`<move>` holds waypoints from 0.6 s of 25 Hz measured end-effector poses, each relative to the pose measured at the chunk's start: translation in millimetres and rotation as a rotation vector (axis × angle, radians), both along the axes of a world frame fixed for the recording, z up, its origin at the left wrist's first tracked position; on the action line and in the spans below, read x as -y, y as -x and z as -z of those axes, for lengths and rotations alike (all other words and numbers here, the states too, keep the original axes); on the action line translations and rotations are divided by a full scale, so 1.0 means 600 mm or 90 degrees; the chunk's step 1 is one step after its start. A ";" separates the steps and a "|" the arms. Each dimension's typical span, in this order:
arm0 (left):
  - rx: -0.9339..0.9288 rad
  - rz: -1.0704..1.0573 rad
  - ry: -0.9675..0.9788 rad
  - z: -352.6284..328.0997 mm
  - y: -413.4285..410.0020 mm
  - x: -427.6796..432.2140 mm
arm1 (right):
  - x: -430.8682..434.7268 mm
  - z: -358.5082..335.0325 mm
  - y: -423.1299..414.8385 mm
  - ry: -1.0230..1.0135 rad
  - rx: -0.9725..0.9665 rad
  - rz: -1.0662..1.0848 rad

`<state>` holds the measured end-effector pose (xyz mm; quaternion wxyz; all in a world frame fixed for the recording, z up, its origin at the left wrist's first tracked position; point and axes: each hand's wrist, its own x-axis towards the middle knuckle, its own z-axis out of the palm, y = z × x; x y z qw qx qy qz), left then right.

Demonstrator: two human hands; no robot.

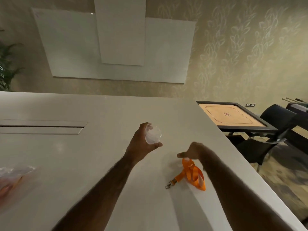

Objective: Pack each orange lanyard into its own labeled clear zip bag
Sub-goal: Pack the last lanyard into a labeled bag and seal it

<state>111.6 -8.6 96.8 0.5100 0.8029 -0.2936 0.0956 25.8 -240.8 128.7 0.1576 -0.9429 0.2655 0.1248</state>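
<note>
My left hand is raised over the middle of the white table and holds a clear zip bag between curled fingers and thumb. My right hand hangs palm down to its right and pinches the top of a folded orange lanyard. The lanyard dangles from the fingers, and its metal clip lies on or just above the table. The image is blurred by motion.
At the table's left edge lies a blurred clear bag with something orange inside. A long slot runs across the table at the left. Beyond the table's right edge stand a carrom board and a black chair.
</note>
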 end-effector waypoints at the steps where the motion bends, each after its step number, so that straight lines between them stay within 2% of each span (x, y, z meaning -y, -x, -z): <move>1: 0.000 0.008 -0.003 0.001 0.002 0.005 | -0.009 0.022 0.006 0.010 -0.036 -0.006; 3: 0.002 0.018 -0.012 0.001 0.006 0.012 | -0.032 0.060 0.011 -0.003 -0.056 -0.005; 5: 0.007 0.023 -0.018 0.000 0.010 0.015 | -0.056 0.083 0.011 0.055 -0.065 -0.023; 11: 0.013 0.010 -0.023 -0.008 0.015 0.007 | -0.090 0.114 0.005 0.147 0.068 -0.039; 13: 0.013 0.007 -0.023 -0.011 0.016 0.003 | -0.095 0.119 0.007 0.128 0.112 -0.030; 15: 0.015 0.007 -0.026 -0.012 0.017 -0.001 | -0.088 0.116 0.008 0.053 0.160 -0.005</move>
